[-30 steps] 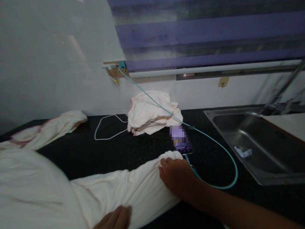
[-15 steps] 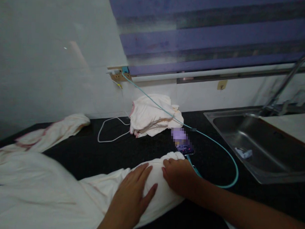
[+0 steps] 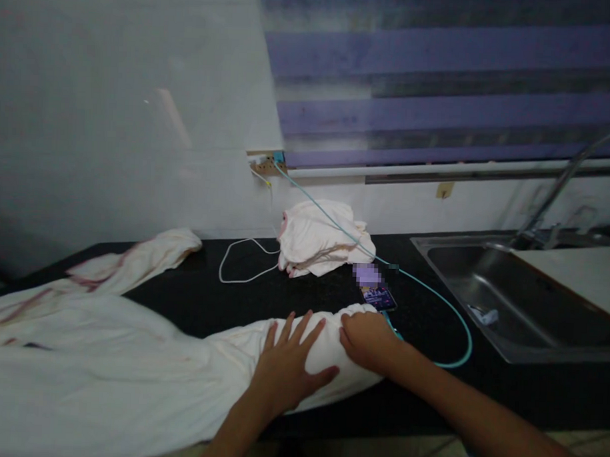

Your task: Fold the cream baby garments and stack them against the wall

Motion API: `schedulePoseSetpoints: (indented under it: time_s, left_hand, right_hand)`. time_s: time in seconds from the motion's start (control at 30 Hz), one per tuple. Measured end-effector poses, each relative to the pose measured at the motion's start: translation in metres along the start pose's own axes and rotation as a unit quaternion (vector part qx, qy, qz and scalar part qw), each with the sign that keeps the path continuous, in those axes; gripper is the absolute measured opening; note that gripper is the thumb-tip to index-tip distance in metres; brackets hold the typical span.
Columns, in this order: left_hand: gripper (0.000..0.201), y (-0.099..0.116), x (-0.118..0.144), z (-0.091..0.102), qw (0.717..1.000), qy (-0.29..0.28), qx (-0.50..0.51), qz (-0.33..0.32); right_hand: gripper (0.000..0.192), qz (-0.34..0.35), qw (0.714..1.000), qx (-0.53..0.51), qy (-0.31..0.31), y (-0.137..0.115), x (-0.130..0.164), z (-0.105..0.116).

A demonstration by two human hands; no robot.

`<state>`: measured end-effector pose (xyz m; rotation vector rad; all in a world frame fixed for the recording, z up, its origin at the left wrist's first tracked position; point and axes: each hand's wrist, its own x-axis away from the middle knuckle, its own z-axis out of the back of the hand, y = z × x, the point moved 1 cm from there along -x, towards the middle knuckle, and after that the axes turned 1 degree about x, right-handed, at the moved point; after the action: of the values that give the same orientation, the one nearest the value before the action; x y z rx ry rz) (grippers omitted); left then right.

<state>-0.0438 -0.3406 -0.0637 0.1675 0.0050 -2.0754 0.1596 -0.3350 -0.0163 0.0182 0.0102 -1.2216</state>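
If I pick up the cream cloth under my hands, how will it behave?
The broad, wrinkled cream cloth will probably droop, given its soft folds. Its loose end may trail, since it spreads far beyond the left hand. It seems unlikely to roll, lying spread across the black countertop.

No lettering can be read: the lit phone (image 3: 375, 288), at four o'clock from the view's middle, shows marks too small to make out (its upper part is blurred into blocks).
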Motion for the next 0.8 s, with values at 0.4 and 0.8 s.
schedulePoseSetpoints:
  time_s: [0.4, 0.8]
  left_hand:
    - [0.090, -0.003, -0.004, 0.005, 0.998, -0.022, 0.003, -0.059]
    - [0.050, -0.065, 0.043, 0.020, 0.993, 0.068, 0.012, -0.092]
  right_hand:
    - [0.038, -0.159, 0.942, -0.240, 0.175, -0.041, -0.137, 0.017]
    - [0.033, -0.182, 0.935, -0.243, 0.184, -0.009, -0.158, -0.032]
